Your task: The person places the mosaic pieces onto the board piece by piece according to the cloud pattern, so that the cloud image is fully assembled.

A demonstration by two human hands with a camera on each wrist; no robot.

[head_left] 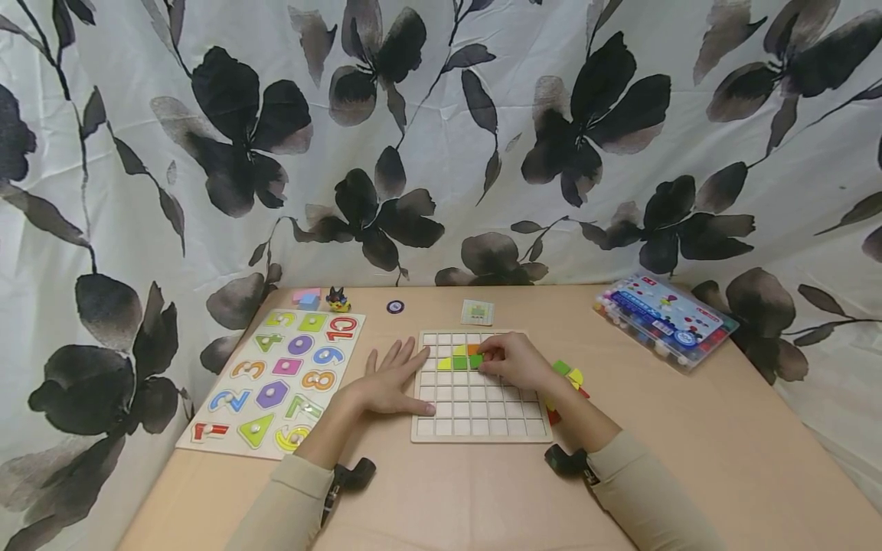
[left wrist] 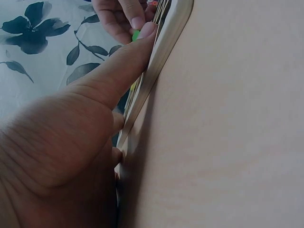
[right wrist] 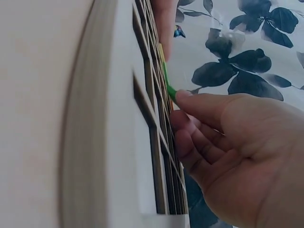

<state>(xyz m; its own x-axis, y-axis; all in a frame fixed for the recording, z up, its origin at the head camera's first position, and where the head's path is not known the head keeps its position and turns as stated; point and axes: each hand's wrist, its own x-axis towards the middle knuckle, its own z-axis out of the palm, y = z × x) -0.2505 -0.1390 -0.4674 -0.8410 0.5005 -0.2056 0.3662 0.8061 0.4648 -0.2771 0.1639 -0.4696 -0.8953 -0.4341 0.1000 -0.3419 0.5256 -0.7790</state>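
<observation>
A white grid board (head_left: 451, 413) with a pale wooden rim lies on the table. My left hand (head_left: 386, 386) rests spread along its left side, with the thumb on the rim near the lower left corner. Over the upper part of the grid, my right hand (head_left: 520, 363) pinches a small green tile (right wrist: 171, 91) between thumb and fingers, at the board's surface. Beside that spot in the grid sit a yellow tile (head_left: 444, 364), another green tile (head_left: 459, 363) and an orange tile (head_left: 472, 349). My right fingers hide part of the grid.
Loose coloured tiles (head_left: 562, 368) lie right of the board, partly under my right forearm. Behind the board is a small pattern card (head_left: 478, 312). A number-and-shape puzzle (head_left: 223, 448) stands left; a clear plastic case (head_left: 664, 321) sits back right. A small figurine (head_left: 338, 299) stands back left.
</observation>
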